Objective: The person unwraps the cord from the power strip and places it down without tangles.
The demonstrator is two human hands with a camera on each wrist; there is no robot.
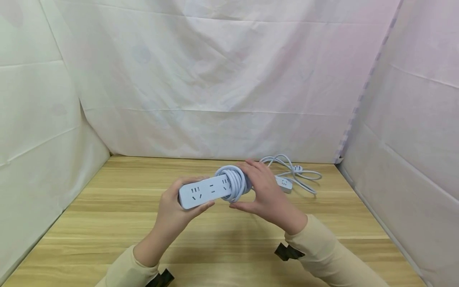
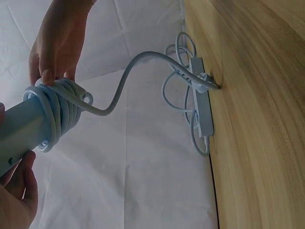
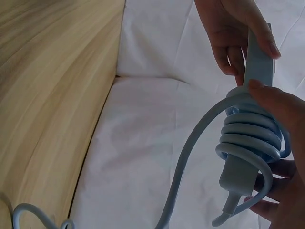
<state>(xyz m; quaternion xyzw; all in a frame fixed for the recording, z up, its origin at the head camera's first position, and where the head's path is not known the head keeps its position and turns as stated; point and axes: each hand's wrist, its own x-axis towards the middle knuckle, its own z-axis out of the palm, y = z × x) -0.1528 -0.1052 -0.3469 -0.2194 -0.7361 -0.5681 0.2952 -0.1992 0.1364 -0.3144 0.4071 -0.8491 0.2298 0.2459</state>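
Observation:
A white power strip (image 1: 205,192) is held above the table, its cord (image 1: 234,184) wound several times around one end. My left hand (image 1: 175,205) grips the strip's bare end, fingers behind and thumb along its lower edge. At the wound end, my right hand (image 1: 267,195) curls round the coils; in the right wrist view its thumb presses the cord (image 3: 250,131) against the strip (image 3: 259,62). From the coils a loose length of cord (image 2: 125,78) runs down toward the table in the left wrist view.
A second white power strip (image 1: 284,183) lies at the back right of the wooden table (image 1: 125,215), with a loosely looped cord (image 1: 309,187) and a plug (image 1: 297,169) beside it. White cloth (image 1: 215,79) hangs behind and at both sides.

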